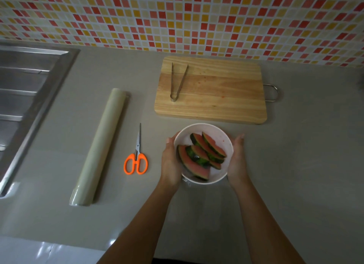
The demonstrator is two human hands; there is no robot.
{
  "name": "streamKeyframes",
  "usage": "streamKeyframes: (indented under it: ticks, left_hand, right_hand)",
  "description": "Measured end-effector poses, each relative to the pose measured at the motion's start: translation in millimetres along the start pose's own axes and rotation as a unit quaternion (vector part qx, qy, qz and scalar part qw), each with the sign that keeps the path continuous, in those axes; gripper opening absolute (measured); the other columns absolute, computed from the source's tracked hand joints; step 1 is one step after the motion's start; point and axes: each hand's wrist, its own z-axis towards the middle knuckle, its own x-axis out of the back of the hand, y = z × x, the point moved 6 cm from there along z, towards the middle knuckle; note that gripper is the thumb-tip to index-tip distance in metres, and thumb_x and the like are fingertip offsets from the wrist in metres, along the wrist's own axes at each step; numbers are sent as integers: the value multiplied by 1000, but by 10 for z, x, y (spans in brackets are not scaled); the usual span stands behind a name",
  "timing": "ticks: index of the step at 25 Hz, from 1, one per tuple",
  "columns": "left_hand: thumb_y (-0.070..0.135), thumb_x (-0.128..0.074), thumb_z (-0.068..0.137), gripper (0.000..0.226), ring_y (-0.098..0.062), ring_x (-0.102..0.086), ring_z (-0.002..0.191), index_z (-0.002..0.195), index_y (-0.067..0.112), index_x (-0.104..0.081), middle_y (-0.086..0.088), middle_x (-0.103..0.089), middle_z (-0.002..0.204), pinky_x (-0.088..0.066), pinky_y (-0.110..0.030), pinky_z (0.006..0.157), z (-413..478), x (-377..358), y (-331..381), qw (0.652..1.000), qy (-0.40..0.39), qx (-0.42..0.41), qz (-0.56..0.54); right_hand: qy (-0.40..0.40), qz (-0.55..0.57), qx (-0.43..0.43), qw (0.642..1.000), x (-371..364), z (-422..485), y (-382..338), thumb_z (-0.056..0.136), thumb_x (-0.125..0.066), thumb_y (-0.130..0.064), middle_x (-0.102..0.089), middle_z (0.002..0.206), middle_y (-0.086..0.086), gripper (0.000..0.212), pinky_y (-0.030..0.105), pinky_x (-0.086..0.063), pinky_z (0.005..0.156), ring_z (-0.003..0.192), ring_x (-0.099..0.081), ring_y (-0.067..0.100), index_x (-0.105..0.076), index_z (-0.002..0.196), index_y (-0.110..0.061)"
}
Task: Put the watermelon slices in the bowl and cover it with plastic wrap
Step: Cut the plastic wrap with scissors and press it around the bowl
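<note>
A white bowl (pixel 220 134) stands on the grey counter in front of me with several watermelon slices (pixel 199 155) inside, red flesh and dark green rind. A crinkle of clear plastic wrap (pixel 186 182) shows at the bowl's near left edge. My left hand (pixel 169 161) cups the bowl's left side, thumb by the rim and fingers hidden beneath. My right hand (pixel 237 159) holds the right side, its fingers lying along the wall. The roll of plastic wrap (pixel 100 145) lies to the left on the counter.
Orange-handled scissors (pixel 136 155) lie between the roll and the bowl. A wooden cutting board (pixel 216 92) with metal tongs (pixel 178 81) on it sits behind the bowl. A steel sink (pixel 23 98) fills the far left. A tiled wall runs behind the counter.
</note>
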Motion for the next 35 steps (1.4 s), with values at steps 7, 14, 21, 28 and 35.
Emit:
streamKeyframes:
  ticks: [7, 14, 21, 28, 35]
  left_hand:
    - [55, -6, 95, 63, -26, -35, 125, 121, 22, -53, -4, -47, 123, -24, -33, 102, -32, 123, 231, 950, 87, -14, 301]
    - [46, -23, 100, 44, 1, -48, 122, 123, 29, -57, 11, -56, 132, -33, -20, 102, -941, -46, -133, 989, 133, 46, 37]
    - [46, -18, 98, 47, 7, -40, 126, 136, 30, -42, 16, -46, 138, -32, -8, 97, -358, -53, 59, 995, 84, 20, -42]
    - [58, -21, 96, 66, -19, -57, 113, 128, 14, -59, -9, -63, 123, -41, -32, 100, -181, -126, -39, 979, 156, 131, -13]
    - [58, -18, 96, 69, -23, -62, 106, 118, 12, -65, -13, -67, 115, -46, -38, 100, -100, -234, 174, 979, 109, 173, 14]
  right_hand:
    - [75, -92, -39, 992, 63, 18, 16, 87, -27, -67, -73, 97, 6, 63, 44, -50, 91, 95, -67, 21, -70, 94, -21]
    - [212, -189, 62, 957, 101, -221, -149, 98, -29, -36, -62, 86, -5, 34, 24, -44, 67, 82, -59, 14, -60, 93, -21]
    - [183, -125, 83, 972, 220, -152, -210, 98, -32, -29, -52, 122, -9, 37, 24, -36, 93, 113, -48, 6, -53, 128, -18]
    - [152, -47, -33, 987, 120, 128, 116, 97, -28, -42, -63, 118, 10, 47, 37, -46, 96, 104, -61, 19, -58, 118, -13]
    - [186, 9, -40, 982, 43, 93, 109, 98, -24, -42, -63, 116, 11, 46, 40, -45, 99, 104, -60, 23, -58, 115, -14]
